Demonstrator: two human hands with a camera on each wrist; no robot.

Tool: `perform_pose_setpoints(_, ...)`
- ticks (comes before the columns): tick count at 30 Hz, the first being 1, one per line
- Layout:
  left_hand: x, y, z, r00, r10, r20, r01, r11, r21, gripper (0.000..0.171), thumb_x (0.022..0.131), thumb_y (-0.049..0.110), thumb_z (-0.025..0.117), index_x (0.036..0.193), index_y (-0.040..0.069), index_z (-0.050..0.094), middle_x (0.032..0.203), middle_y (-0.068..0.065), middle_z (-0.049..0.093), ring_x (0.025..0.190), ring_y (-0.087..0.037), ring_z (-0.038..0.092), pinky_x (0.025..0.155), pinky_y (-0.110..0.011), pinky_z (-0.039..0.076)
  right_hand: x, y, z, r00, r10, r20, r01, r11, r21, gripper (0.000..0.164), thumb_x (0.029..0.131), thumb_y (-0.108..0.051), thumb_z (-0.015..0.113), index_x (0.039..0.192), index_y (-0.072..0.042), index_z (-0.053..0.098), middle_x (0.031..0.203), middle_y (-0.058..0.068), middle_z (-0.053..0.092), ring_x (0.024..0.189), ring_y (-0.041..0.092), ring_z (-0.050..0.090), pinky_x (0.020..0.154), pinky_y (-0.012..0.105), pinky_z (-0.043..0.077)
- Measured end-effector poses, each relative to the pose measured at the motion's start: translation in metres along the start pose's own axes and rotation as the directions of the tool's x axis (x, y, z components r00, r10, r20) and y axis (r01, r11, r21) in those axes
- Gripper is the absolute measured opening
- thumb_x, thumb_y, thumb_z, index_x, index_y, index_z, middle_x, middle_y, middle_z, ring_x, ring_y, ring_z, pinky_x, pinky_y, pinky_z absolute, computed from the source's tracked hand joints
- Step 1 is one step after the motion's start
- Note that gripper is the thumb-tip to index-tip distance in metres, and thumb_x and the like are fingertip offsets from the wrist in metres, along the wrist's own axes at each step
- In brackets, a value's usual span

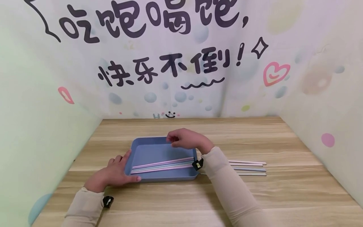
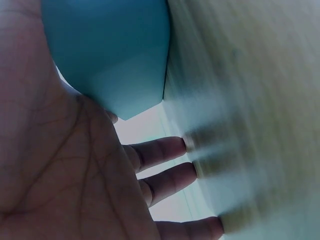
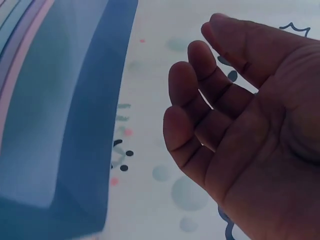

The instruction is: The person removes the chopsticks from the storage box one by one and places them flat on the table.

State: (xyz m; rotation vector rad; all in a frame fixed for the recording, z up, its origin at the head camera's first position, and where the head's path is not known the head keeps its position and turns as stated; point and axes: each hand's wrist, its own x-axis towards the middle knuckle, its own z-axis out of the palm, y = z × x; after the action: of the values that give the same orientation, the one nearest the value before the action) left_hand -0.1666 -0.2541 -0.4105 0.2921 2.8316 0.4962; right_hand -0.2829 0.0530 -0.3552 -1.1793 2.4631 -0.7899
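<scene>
A shallow blue tray (image 1: 161,152) sits on the table, and several thin pastel sticks (image 1: 161,166) lie lengthwise along its front part. My left hand (image 1: 114,171) rests against the tray's left end, fingers spread along that side and thumb by the front corner. In the left wrist view, fingertips (image 2: 172,145) reach down to the tabletop beside the tray's blue wall (image 2: 115,60). Above the tray's back right rim hovers my right hand (image 1: 185,138). The right wrist view shows that hand's fingers (image 3: 182,85) loosely bent and holding nothing.
More thin sticks (image 1: 248,164) lie on the wood-grain table (image 1: 244,198) right of the tray, partly hidden by the right sleeve (image 1: 227,186). A printed cloth (image 1: 170,104) hangs behind the table, with pale walls on both sides.
</scene>
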Motion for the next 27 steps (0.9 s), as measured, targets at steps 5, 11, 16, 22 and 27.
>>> perform_pose_setpoints(5,0.000,0.000,-0.002,1.000,-0.002,-0.002,0.002,1.000,-0.006,0.126,0.074,0.068,0.074,0.155,-0.003,0.008,0.136,-0.038,0.034,0.114,-0.051,0.035,0.090,-0.063,0.040,0.013,0.002,0.010,1.000,0.002,0.011,-0.002,1.000,-0.029,0.015,0.096,-0.009,0.065,0.111,-0.007,0.068,0.089,-0.002,0.059,0.084,0.016,0.053,0.074,0.028,0.046)
perform_pose_setpoints(11,0.000,0.001,-0.003,1.000,-0.005,0.001,0.005,1.000,-0.004,0.126,0.074,0.069,0.073,0.155,-0.003,0.008,0.136,-0.037,0.034,0.113,-0.051,0.036,0.090,-0.062,0.040,0.025,0.004,0.027,0.998,0.003,0.058,-0.001,0.999,-0.043,0.015,0.098,-0.009,0.063,0.112,-0.008,0.068,0.091,-0.003,0.060,0.085,0.014,0.053,0.074,0.027,0.046)
perform_pose_setpoints(16,-0.001,0.001,-0.003,1.000,-0.003,0.000,0.003,1.000,0.001,0.126,0.075,0.068,0.073,0.155,-0.003,0.008,0.135,-0.037,0.035,0.113,-0.050,0.036,0.090,-0.062,0.040,0.032,0.004,0.042,0.996,0.015,0.088,-0.011,0.999,-0.050,0.011,0.097,-0.008,0.063,0.107,-0.012,0.068,0.089,-0.005,0.059,0.082,0.012,0.053,0.073,0.025,0.045)
perform_pose_setpoints(22,0.000,0.001,-0.002,1.000,0.002,-0.004,-0.002,1.000,0.000,0.126,0.074,0.069,0.073,0.155,-0.004,0.009,0.134,-0.037,0.036,0.112,-0.050,0.036,0.090,-0.061,0.040,0.035,0.008,0.053,0.996,0.036,0.088,-0.032,0.998,-0.047,0.009,0.097,-0.010,0.065,0.103,-0.016,0.068,0.087,-0.005,0.059,0.079,0.011,0.053,0.071,0.025,0.045)
perform_pose_setpoints(27,-0.001,0.001,-0.002,1.000,0.005,-0.008,-0.005,1.000,0.000,0.126,0.074,0.068,0.074,0.155,-0.004,0.009,0.133,-0.038,0.036,0.112,-0.051,0.036,0.090,-0.061,0.039,0.034,0.012,0.057,0.992,0.058,0.112,-0.055,0.998,-0.031,0.011,0.096,-0.009,0.065,0.102,-0.018,0.068,0.085,-0.006,0.059,0.079,0.010,0.053,0.072,0.025,0.044)
